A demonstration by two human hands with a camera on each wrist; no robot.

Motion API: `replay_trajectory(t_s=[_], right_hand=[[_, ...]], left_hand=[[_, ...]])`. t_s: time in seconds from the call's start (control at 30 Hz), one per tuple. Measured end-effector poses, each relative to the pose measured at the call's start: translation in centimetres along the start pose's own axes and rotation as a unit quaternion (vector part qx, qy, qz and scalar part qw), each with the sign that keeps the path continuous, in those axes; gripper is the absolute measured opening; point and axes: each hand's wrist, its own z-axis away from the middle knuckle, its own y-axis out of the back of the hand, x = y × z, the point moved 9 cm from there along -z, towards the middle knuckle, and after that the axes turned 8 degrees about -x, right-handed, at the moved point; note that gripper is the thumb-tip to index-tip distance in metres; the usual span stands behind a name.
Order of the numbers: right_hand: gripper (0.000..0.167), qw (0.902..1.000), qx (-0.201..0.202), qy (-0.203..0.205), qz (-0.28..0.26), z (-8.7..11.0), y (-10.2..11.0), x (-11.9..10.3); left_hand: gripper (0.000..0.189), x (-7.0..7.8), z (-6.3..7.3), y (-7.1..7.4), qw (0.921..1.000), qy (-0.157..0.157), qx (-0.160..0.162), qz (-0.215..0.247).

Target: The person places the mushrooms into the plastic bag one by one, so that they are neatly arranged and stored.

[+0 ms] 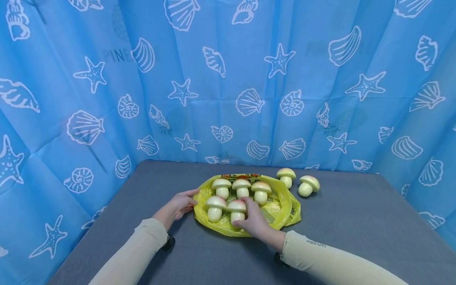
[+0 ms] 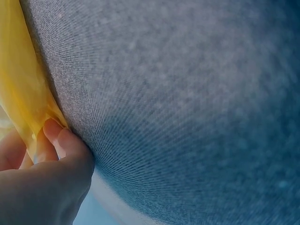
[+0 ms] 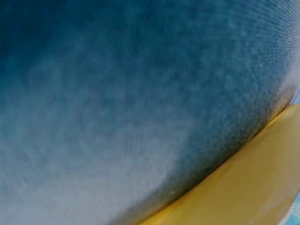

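A yellow plastic bag [image 1: 285, 198] lies spread open on the table, with several toy mushrooms inside. My left hand [image 1: 181, 204] is at the bag's left side; in the left wrist view that hand [image 2: 56, 178] pinches the bag's edge [image 2: 21, 75] between thumb and fingers. Over the bag's front right part, my right hand [image 1: 257, 222] grips a mushroom [image 1: 237, 207] with a pale stem and a pink-tinged cap. Beside it in the bag stands another mushroom [image 1: 215, 211]. The right wrist view shows only the bag's side [image 3: 253, 178] and grey cloth; the hand is outside it.
Two more mushrooms, one upright [image 1: 286, 178] and one tilted [image 1: 308, 186], are on the grey table [image 1: 342, 221] just right of the bag. A blue curtain [image 1: 221, 107] with white shell and starfish prints hangs behind the table and along its sides.
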Motion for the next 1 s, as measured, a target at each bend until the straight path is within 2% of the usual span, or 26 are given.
replay_trajectory(t_s=[0.57, 1.0], right_hand=[[0.084, 0.9988, -0.020, -0.035, -0.026, 0.3, 0.3, 0.8], [0.084, 0.9958, -0.007, -0.069, -0.060, 1.3, 2.6, 0.9]], left_hand=[[0.054, 0.0, 0.1, 0.0, 1.0000, 0.005, 0.001, 0.003], [0.053, 0.1, 0.1, 0.0, 1.0000, 0.001, -0.003, 0.004]])
